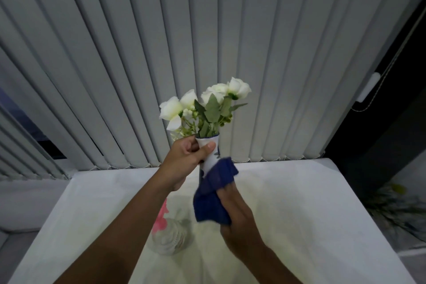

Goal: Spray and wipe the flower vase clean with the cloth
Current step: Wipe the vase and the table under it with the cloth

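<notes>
Hands (184, 159) wiping vase (211, 155) with cloth (213, 193)

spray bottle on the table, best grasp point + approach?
Grip the spray bottle around its clear ribbed body, just below the pink trigger head, coming from the right and above. It appears to stand upright on the table; the left forearm crosses its left side, and the blurred head looks irregular.
</notes>
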Available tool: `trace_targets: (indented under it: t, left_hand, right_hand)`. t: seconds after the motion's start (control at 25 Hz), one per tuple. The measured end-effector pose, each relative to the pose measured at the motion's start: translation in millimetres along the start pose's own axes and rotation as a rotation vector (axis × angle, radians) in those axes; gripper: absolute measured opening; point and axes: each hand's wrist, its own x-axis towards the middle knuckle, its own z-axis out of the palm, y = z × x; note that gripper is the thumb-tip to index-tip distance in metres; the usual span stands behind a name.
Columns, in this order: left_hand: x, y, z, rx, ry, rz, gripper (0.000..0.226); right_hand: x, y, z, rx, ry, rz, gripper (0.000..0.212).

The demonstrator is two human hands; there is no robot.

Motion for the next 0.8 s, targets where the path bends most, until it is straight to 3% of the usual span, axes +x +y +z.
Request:
trace_targets:
  t: [0.2,0.28,0.4,0.52,0.64,0.8]
  left_hand:
    - [-3,8,9,-0.027,-0.029,0.04,0.02]
    - [-4,10,4,-0.015,-0.046,0.052,0.017]
    - [-5,12,-4,-0.045,-0.084,0.05,0.03]
    - [-7,13,-5,-0.085,-0.162,0.05,0.043]
    - [-10,14,3,-0.063,-0.22,0.014,0.036]
    - [-9,16,17,0.064,-0.213,-0.067,0.049]
  right_hand:
    - [34,0,-10,-0.104,0.061,-0.079,0.061]
    - [12,3,-2,0.078,0.148,-0.038,0.048]
    - [-9,-4,6,0.74,0.4,0.627,0.032]
    - [-15,-1,0,1.123,0.471,1.175,0.023]
    - [-12,-11,-14,1.325,0.489,1.264,0.029]
    - [-15,-24,-10,1.292,0.602,1.241,0.026]
